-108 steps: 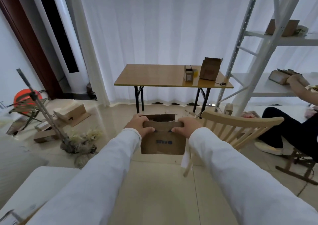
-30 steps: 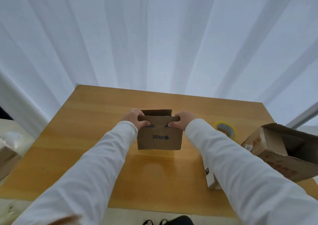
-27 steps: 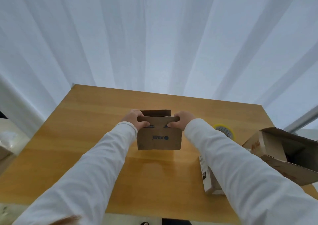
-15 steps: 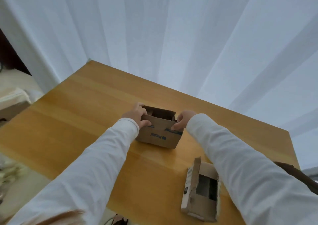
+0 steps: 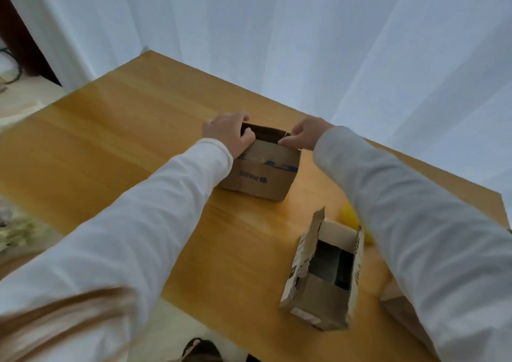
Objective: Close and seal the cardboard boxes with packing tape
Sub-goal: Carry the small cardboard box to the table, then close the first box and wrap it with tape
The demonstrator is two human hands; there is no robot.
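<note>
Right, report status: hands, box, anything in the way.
Left hand and right hand both grip the box top, flaps open. Box on table. Second open box nearby, not blocking.

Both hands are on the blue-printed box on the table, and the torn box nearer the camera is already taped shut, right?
Not quite. The head view shows the left hand and right hand gripping the blue-printed box on the table, but the torn box nearer the camera is open on top, its dark inside showing; no tape closes it.
</note>
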